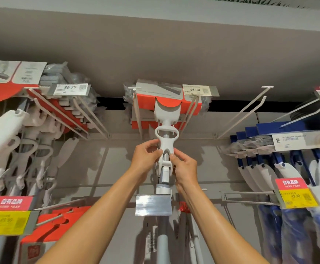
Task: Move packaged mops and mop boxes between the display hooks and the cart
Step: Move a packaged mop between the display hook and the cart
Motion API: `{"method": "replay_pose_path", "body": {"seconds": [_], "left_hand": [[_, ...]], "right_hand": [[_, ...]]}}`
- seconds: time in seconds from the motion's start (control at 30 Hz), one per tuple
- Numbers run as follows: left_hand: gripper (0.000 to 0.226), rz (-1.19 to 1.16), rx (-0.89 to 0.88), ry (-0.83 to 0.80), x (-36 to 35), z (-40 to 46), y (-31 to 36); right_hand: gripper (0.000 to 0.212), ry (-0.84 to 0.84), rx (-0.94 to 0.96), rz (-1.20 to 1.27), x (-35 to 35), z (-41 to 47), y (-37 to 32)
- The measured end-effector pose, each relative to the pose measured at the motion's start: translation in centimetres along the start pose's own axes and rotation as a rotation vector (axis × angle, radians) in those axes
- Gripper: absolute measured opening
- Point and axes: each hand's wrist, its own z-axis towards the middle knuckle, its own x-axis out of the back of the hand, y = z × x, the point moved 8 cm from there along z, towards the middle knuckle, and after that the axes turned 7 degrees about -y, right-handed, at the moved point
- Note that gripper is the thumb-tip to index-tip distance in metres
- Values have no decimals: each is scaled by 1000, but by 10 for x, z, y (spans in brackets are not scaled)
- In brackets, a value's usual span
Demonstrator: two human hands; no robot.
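Mop hangs on centre hooks, btwn mop rows left & right.

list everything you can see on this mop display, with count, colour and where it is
held mop: one, white head and grey pole, centre, hanging on the middle hooks
red mop box: one, red and grey, around the held mop's top
44.90 price tag: one, pale, above centre
59.50 price tag: one, white, upper left
white mops: several, left hooks
blue mops: several, blue and white, right hooks
empty hooks: a pair, white, right of centre
yellow price tags: two, lower left and lower right
left hand: one, grips the mop's white handle piece
right hand: one, grips it opposite
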Motion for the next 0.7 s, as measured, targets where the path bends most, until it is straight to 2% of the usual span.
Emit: {"method": "replay_pose_path", "body": {"seconds": [0.47, 0.7], "left_hand": [[50, -138, 17, -5, 7, 26, -61], [52, -90, 14, -11, 13, 34, -87]], "right_hand": [[27, 66, -59, 24, 5, 28, 49], [26, 93, -81, 4, 8, 36, 82]]}}
